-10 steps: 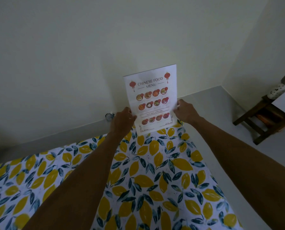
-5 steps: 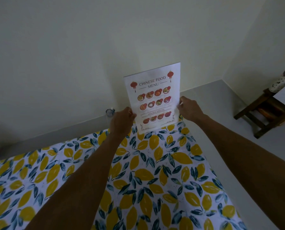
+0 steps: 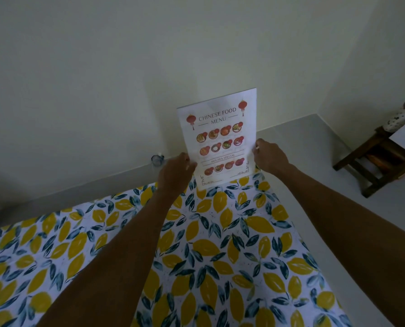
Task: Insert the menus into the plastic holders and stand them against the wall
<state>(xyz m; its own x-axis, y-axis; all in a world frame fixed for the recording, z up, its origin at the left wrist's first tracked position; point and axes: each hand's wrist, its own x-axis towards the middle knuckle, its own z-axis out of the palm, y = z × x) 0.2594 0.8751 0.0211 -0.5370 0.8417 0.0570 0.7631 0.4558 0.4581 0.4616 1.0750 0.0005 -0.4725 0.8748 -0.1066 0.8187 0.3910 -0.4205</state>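
Note:
A white "Chinese Food Menu" sheet (image 3: 220,135) stands upright at the far edge of the table, close to the pale wall (image 3: 149,67). Whether a clear plastic holder surrounds it I cannot make out. My left hand (image 3: 175,173) grips its lower left edge, fingers curled over the corner. My right hand (image 3: 269,156) pinches its right edge at mid-height. The menu's bottom rests on or just above the leaf-patterned tablecloth (image 3: 220,244).
A small clear jar-like object (image 3: 157,159) sits on the floor by the wall, left of the menu. A dark wooden stool (image 3: 371,166) with a cloth item and a white sheet stands at the right. Grey floor runs between table and wall.
The menu has shifted slightly up and toward the wall with both hands holding it; my right hand slid a little higher along the right edge.

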